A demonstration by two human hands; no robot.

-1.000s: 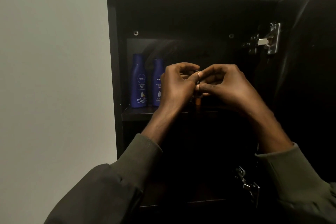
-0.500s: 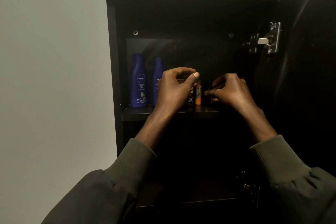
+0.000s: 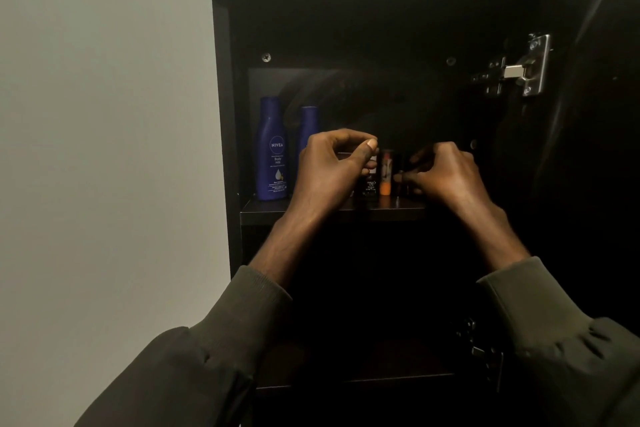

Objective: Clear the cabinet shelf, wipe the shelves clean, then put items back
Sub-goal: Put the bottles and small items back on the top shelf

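A dark cabinet [image 3: 221,87] stands open with its upper shelf [image 3: 311,213] at hand height. Two blue Nivea bottles [image 3: 272,149] stand upright at the shelf's left; the second bottle [image 3: 309,125] is partly hidden behind my left hand [image 3: 329,170]. That hand curls around a small dark bottle with a white label [image 3: 370,184], fingertips on its top. An orange tube [image 3: 385,177] stands free just right of it. My right hand [image 3: 446,173] pinches a small dark item [image 3: 401,184], mostly hidden in shadow.
The cabinet door [image 3: 595,114] hangs open at the right, with a metal hinge [image 3: 526,68] near its top and another hinge [image 3: 485,354] lower down. A lower shelf [image 3: 353,378] lies in darkness. A plain wall [image 3: 104,114] fills the left.
My two hands have parted from each other and lowered to the shelf. The orange tube now stands uncovered between them; over the last half second they barely moved.
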